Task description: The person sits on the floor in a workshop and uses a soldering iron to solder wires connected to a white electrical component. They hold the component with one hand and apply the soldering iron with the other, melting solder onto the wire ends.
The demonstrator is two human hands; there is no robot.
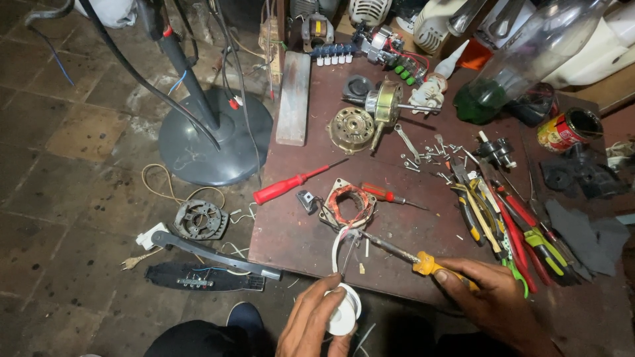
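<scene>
My left hand (311,324) grips a small white spool of solder wire (345,311) at the table's near edge. A thin strand runs up from it toward the wires of a copper-wound motor stator (348,203). My right hand (493,297) holds a soldering iron with a yellow handle (430,265). Its metal tip points left and meets the white leads (344,241) just below the stator. The stator lies flat on the dark red table (297,231).
A red screwdriver (291,186) and a smaller one (390,196) lie by the stator. Pliers and cutters (503,225) are piled at right. Motor parts (370,112), screws, a can (567,129) and a plastic bottle (529,53) sit farther back. A fan base (215,135) stands on the floor at left.
</scene>
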